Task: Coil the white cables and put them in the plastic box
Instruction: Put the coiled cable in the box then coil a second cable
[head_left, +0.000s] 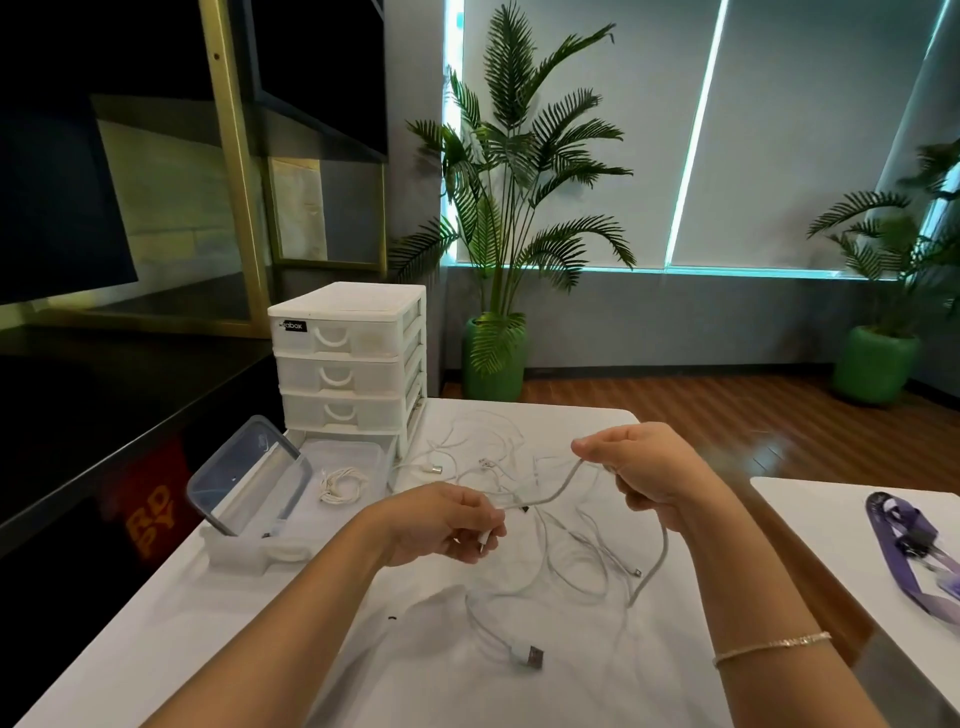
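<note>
so far, only one coiled cable (340, 485) lay inside the clear plastic box (363, 448), which sat open on the white table (218, 623) in front of the white drawer unit (349, 358). its lid (249, 475) stood tilted, propped in what looked like a pulled-out drawer tray (244, 553) just beside the box.

the second cable was in hand. the left hand (441, 525) had its fingers curled round one end of a white cable (558, 488), with a small plug tip showing below the fingers. the right hand (644, 470) pinched the same cable further along, between thumb and fingertips, so a short span ran between the two hands above the table. from the right hand the rest of it hung down in a loose curve toward the tabletop. no loop had been formed yet, as far as could be seen.

most of the work looked to be left. a loose tangle of white cables (493, 452) was spread over the table between the hands and the drawer unit, and a cable with a usb plug (530, 657) lay nearer the person. how many separate cables were in the tangle could not be told. a purple lanyard (904, 551) lay on a second table to the right, well apart.
</note>
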